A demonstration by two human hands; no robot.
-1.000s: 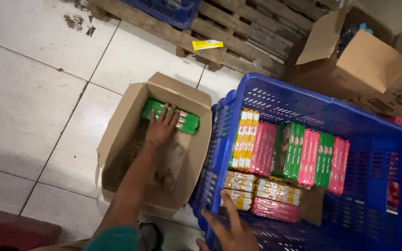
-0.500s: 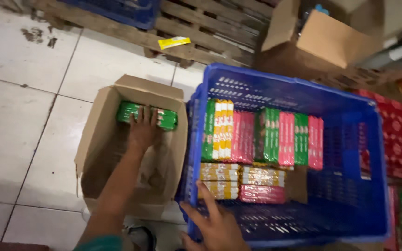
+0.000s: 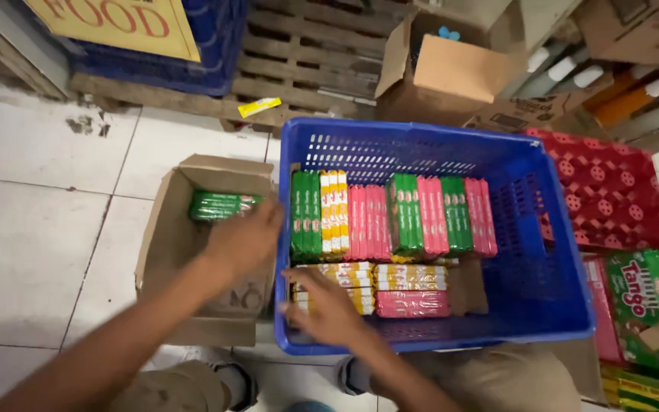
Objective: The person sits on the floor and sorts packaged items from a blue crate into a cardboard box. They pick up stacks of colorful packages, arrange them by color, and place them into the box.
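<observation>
1. The green packets [image 3: 221, 204] are a short stack of long, flat, glossy wrappers lying flat at the far end of an open brown cardboard box [image 3: 163, 252] on the tiled floor [image 3: 32, 229].
2. The left hand [image 3: 244, 238] hovers over the box's right wall, just beside the green packets, fingers loosely spread and holding nothing.
3. The right hand [image 3: 328, 307] lies palm down, fingers spread, on the yellow packets [image 3: 337, 276] at the near left corner of the blue plastic crate [image 3: 551, 252]; it grips nothing.
4. In the crate, a back row of packets stands on edge in green, yellow, pink, green, pink, green and pink blocks; the front row lies flat, yellow with a pink stack [image 3: 412, 303] at its right.
5. Beyond the crate stand a wooden pallet [image 3: 299, 69], a small yellow wrapper [image 3: 259, 106] and an open cardboard carton [image 3: 451, 72].
6. A yellow sign with red letters [image 3: 112, 23] leans top left.
7. To the right lie a red patterned pack [image 3: 612, 191] and green cartons [image 3: 650, 305].
</observation>
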